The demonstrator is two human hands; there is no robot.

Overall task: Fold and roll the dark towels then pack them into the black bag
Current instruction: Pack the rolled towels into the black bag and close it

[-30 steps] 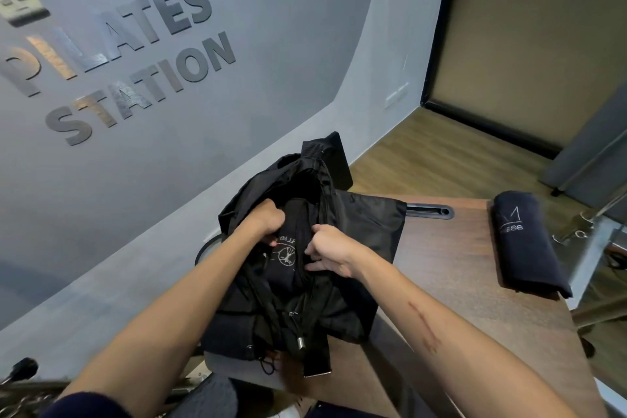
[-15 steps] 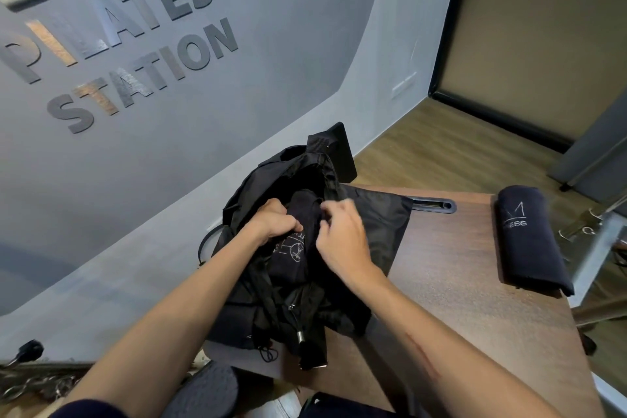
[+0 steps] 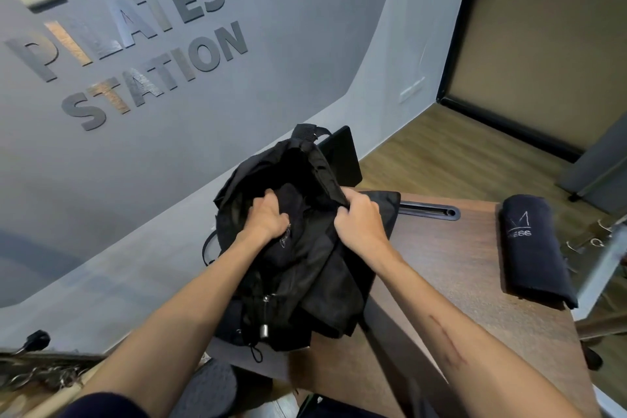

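Note:
The black bag (image 3: 315,278) stands on the left part of the wooden table (image 3: 451,268), its mouth open toward me. A rolled dark towel (image 3: 288,200) sits deep in the opening, most of it hidden by the fabric. My left hand (image 3: 268,217) is closed on that towel inside the bag. My right hand (image 3: 359,217) grips the bag's right rim and holds it up. A second dark towel (image 3: 532,251), folded flat with a white logo, lies on the table's right side, apart from both hands.
A grey wall with raised letters stands right behind the bag. A dark slot (image 3: 431,212) is set in the table's far edge. Metal hooks and a frame (image 3: 604,241) stick up past the right edge. Wood floor lies beyond.
The rolled towel has sunk deeper into the bag under my left hand; its logo is now hidden. My right hand left the towel and took hold of the bag's right rim.

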